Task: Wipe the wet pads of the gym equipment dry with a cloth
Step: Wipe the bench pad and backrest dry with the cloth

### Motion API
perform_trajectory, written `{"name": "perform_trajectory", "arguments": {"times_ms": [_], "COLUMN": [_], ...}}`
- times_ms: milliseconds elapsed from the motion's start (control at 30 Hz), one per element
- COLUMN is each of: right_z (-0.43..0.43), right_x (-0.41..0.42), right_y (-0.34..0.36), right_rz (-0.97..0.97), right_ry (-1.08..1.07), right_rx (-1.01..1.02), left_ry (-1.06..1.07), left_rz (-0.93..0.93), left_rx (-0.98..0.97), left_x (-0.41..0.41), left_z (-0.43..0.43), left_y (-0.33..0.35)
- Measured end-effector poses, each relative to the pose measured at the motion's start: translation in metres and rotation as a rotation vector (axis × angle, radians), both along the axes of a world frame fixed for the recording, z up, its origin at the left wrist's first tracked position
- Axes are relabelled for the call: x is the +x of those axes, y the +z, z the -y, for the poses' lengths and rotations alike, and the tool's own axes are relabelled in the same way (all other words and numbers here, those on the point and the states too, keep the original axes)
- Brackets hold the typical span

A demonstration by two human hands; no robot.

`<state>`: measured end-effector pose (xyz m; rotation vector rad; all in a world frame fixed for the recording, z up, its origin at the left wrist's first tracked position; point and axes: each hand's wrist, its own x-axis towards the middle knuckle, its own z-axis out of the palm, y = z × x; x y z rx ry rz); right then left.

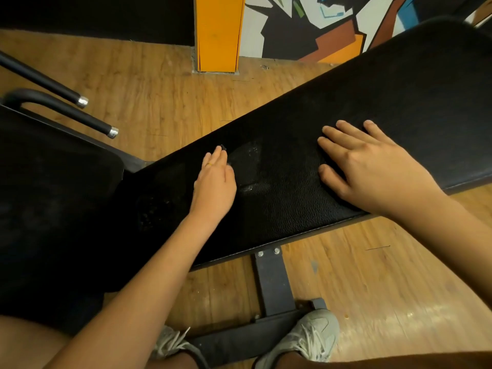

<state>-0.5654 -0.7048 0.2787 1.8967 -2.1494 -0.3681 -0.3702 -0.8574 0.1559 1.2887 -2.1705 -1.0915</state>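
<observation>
A long black textured bench pad [287, 209] runs diagonally from lower left to upper right. My left hand [214, 182] lies on its middle with the fingers stretched out toward the far edge. A small dark scrap [223, 147] shows at the fingertips. Right beside that hand is a dull, greyish smeared patch [249, 166]; whether it is moisture or a dark cloth is unclear. My right hand [370, 169] rests flat on the pad further right, fingers spread, holding nothing. No light-coloured cloth is visible.
A second black seat pad [53, 187] adjoins on the left, with two black handlebars [80, 113] with chrome ends behind it. The bench's steel leg [271, 283] stands by my shoes [308, 336] on the wooden floor. An orange pillar [219, 33] and a painted wall lie beyond.
</observation>
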Motion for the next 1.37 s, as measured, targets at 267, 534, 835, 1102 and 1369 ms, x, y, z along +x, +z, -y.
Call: {"name": "perform_trajectory", "arguments": {"times_ms": [267, 534, 835, 1102, 1369], "right_z": [0.001, 0.0, 0.0, 0.0, 0.0], "right_x": [-0.002, -0.001, 0.0, -0.001, -0.001], "right_y": [-0.003, -0.001, 0.0, 0.0, -0.004], "right_rz": [0.004, 0.024, 0.038, 0.022, 0.015], "right_ry": [0.016, 0.0, -0.008, 0.001, 0.016], "right_rx": [-0.007, -0.002, 0.007, 0.008, -0.037], "left_ry": [0.006, 0.018, -0.039, -0.242, -0.305], "left_rz": [-0.046, -0.052, 0.019, -0.143, -0.106], "left_rx": [-0.058, -0.058, 0.031, -0.09, -0.192], "left_x": [0.039, 0.021, -0.01, 0.038, 0.063], "left_z": [-0.099, -0.065, 0.035, -0.042, -0.081], "left_y": [-0.008, -0.01, 0.002, -0.015, -0.025]}}
